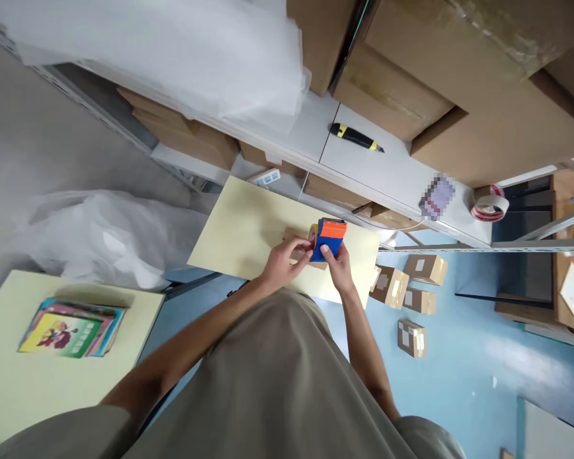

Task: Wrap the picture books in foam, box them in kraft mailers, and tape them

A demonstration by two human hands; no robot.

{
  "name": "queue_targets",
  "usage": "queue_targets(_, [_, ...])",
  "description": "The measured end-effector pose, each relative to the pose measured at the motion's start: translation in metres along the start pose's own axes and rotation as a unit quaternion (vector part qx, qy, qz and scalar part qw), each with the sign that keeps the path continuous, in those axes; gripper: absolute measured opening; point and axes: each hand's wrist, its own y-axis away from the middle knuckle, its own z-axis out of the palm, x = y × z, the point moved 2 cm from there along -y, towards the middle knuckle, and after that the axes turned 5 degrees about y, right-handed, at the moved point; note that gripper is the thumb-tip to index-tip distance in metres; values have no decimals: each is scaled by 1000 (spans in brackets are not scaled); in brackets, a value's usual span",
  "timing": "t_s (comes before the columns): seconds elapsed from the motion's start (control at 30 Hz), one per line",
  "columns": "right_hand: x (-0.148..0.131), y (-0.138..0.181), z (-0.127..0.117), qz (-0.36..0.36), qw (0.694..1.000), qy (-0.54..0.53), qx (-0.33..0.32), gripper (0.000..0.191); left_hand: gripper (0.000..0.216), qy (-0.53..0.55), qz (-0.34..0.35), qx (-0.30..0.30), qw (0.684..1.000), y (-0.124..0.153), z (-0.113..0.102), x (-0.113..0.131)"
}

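On a pale yellow table [249,223] lies a small cardboard box [294,237], partly hidden by my hands. My left hand [284,261] is closed on a blue and orange block-shaped object [329,236] from the left side, over the box. My right hand [338,264] grips the same object from below and from the right, thumb on its blue face. A bit of yellow and red shows at the object's left edge.
A white shelf [397,172] behind the table carries a yellow-black utility knife [356,136], a tape roll [490,207] and large cardboard cartons [459,70]. Several small taped boxes [411,299] lie on the blue floor. A stack of colourful books [71,328] rests on a second table at left. Plastic wrap [100,236] lies nearby.
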Motion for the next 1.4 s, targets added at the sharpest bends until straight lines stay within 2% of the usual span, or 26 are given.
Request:
queue_targets(0.17, [1, 15, 27, 15, 1000, 12, -7, 70, 16, 25, -11, -4, 1000, 21, -20, 11])
queue_targets(0.37, [-3, 24, 44, 32, 999, 2, -20, 69, 16, 30, -24, -30, 999, 33, -33, 7])
queue_targets(0.57, [5, 36, 54, 83, 994, 15, -64, 72, 44, 35, -30, 26, 999, 11, -75, 3])
queue_targets(0.67, [8, 42, 57, 85, 992, 67, -65, 71, 46, 45, -35, -7, 998, -4, -94, -2])
queue_targets(0.77, [5, 45, 57, 75, 986, 133, -60, 68, 45, 74, -79, -59, 992, -14, -104, -12])
queue_targets(1.0, [-14, 50, 59, 93, 962, 243, -83, 64, 45, 154, -138, -151, 967, -25, -112, -27])
queue_targets(1.17, [-31, 53, 59, 107, 947, 286, -104, 62, 38, 159, -166, -155, 961, -25, -116, -36])
queue_targets(1.27, [-40, 51, 56, 152, 932, 294, -144, 60, 37, 185, -191, -157, 951, -18, -110, -57])
queue_targets(1.4, [-51, 44, 51, 254, 895, 294, -218, 58, 35, 221, -286, -145, 921, 4, -85, -95])
